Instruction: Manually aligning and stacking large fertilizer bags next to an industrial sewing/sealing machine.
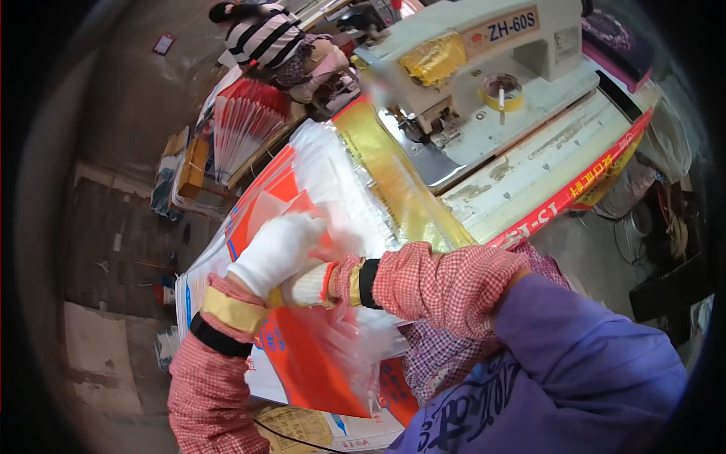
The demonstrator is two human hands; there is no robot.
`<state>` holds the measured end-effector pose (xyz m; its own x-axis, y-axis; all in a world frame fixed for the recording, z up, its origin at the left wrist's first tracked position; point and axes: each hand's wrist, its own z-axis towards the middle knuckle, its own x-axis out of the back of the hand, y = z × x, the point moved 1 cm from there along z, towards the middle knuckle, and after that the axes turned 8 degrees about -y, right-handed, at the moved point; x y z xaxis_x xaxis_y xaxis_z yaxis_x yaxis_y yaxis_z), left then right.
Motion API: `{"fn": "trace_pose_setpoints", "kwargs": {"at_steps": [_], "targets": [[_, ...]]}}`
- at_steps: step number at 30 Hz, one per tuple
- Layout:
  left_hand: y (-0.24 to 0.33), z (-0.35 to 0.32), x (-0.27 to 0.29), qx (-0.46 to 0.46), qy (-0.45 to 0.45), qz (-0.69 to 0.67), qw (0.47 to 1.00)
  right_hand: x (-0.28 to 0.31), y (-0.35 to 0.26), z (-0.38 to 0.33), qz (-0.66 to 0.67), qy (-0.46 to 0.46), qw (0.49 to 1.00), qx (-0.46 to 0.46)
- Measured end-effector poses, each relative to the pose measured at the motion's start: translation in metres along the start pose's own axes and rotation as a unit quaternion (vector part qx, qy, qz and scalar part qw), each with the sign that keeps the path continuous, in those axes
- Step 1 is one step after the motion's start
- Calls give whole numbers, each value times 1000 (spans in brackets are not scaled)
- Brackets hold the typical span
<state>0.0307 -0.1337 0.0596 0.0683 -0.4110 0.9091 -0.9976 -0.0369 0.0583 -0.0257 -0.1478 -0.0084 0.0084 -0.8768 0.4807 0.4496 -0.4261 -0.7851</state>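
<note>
My left hand (276, 246), in a white glove, lies over a red and white plastic sack (321, 359) on the stack before me. Its fingertips are smeared by motion against the sack's red part. My right hand (308, 286), in a white glove with an orange-edged cuff, reaches in from the right under my left wrist. Its fingers are hidden there. Thin clear plastic film (355, 340) spills out below my right wrist, over the printed sack. Whether either hand grips the sack or the film cannot be made out.
Beyond my hands lie white sacks (325, 163) and a yellow sheet (401, 181). A white industrial sewing machine (484, 68) stands on a worn table (522, 181) at the far right. Folded red-and-white sacks (246, 125) stand at the far left, near a seated person (276, 45) in stripes.
</note>
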Motion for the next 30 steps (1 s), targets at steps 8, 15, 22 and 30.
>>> {"fn": "trace_pose_setpoints", "kwargs": {"at_steps": [8, 15, 22, 30], "targets": [[-47, -22, 49, 301, 103, 237, 918, 6, 27, -16, 212, -116, 953, -183], [-54, 19, 133, 332, 120, 511, 784, -70, 22, -16, -224, -293, 930, 6], [-21, 100, 199, 271, 240, 579, 730, -104, 42, -146, -199, -347, 916, 27], [4, 138, 183, 341, 133, 447, 816, 36, 11, -251, -245, 0, 959, -139]]}}
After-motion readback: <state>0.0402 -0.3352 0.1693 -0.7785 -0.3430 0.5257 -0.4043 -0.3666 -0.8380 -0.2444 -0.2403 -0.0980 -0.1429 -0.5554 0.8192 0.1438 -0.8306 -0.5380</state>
